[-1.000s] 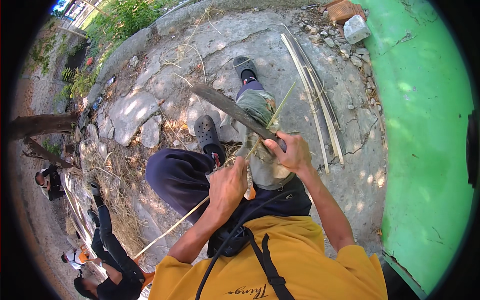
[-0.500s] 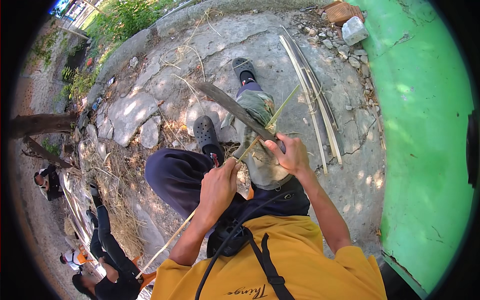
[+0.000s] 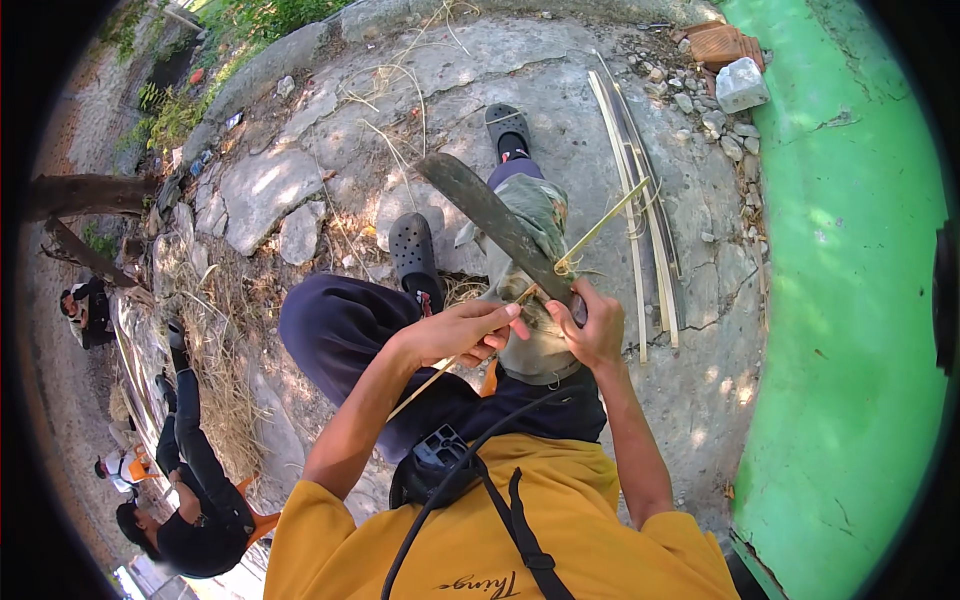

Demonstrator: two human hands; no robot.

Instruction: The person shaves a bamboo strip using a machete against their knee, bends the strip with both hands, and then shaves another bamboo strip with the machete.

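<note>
My right hand [image 3: 592, 325] is closed round the near end of a broad, dark-bladed knife [image 3: 490, 212]. Its blade slants away to the far left across my right leg, over a worn grey-green cloth [image 3: 537, 210]. Between the fingers of my left hand [image 3: 462, 335] is a thin, pale bamboo strip [image 3: 420, 390]. That strip runs up under the blade and comes out on the far right side, pointing away from me. Thin curled shavings [image 3: 568, 266] cling to it beside the blade's edge. My right fingers hide the knife's handle.
Several long split strips [image 3: 640, 220] lie on cracked concrete to the right, before a green wall [image 3: 840, 330]. Rubble and a white block [image 3: 741, 85] sit at the far right. Dry fibres [image 3: 225, 400] spread leftward. Seated people [image 3: 190, 500] are at the left.
My left hand has moved up the strip, closer to the knife, and its fingers have loosened from a fist into a pinch. The curled shavings by the blade stand out more. The view has shifted slightly.
</note>
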